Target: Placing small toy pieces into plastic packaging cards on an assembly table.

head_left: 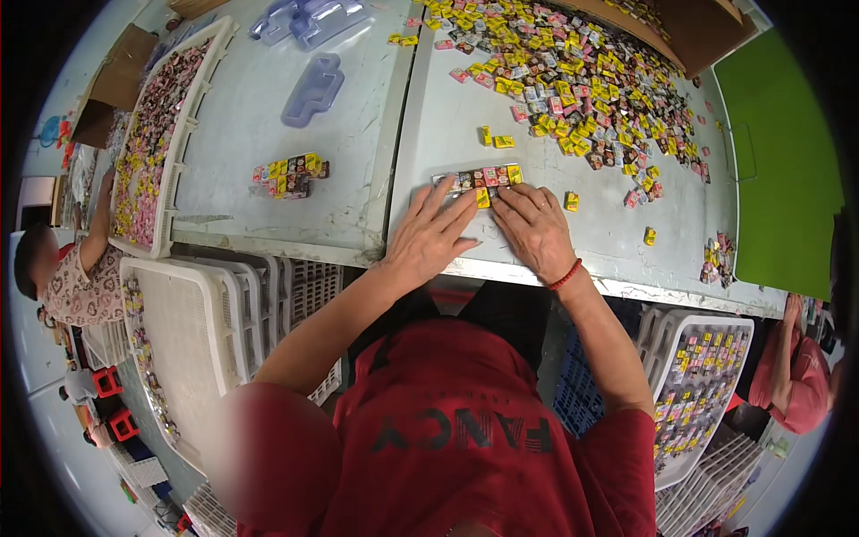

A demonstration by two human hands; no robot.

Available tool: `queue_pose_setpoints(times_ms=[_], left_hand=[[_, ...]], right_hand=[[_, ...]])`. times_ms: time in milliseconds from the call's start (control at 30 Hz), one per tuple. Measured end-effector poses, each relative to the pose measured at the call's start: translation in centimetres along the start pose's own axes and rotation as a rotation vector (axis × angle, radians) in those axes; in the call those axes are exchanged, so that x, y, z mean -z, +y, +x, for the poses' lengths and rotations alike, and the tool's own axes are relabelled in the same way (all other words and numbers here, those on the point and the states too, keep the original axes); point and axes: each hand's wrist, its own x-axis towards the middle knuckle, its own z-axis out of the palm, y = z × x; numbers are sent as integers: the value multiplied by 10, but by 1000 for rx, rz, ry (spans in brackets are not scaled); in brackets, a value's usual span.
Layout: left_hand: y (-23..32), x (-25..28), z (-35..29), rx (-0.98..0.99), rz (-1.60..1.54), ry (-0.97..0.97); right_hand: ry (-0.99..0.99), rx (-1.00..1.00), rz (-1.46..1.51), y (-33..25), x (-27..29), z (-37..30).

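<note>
You're working at the front of the table (344, 201), and the step in hand looks like squaring small boxes into one tight group. The group is the boxed row (489, 176), lying flat near the front edge, right of the seam, under your fingertips.

Left hand (429, 228): palm down, fingers spread, tips on the row's left end, gripping nothing I can see. Right hand (532, 224): palm down, fingers close together and bent, tips at the row's right end; thumb is hidden, so can't tell if it pinches a piece.

Next move, my read: keep light pressure from both ends, get the lower edge flush, fill any gap from the loose boxes.

Counts, big to small:
- Loose pile (582, 89): one, spread over the far right; boxes too many and overlapped to count.
- Purple plastic trays: one lying alone (313, 89), at least two more overlapping at the far edge (313, 22).
- Grouped boxes: two sets, the row under your hands plus one finished-looking cluster (293, 176) left of the seam.
- Yellow strays near you: four; a pair (496, 139) beyond the row, one (572, 201) just beside your right hand, one (650, 236) farther right.
</note>
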Motion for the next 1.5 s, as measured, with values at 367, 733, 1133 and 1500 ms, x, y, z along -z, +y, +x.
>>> queue_pose_setpoints(times_ms=[367,733,1133,1500], left_hand=[[-14,26,-16,409,-254,276],[-23,19,6,1135,-951,110],[-102,72,-42,930,-465,581],[-197,107,-115,1013,-31,661]], right_hand=[[216,-410,145,20,12,1],[-86,-778,519,51,-23,13],[-155,-960,1309,-40,-36,97],[-326,-898,1122,-110,-129,197]])
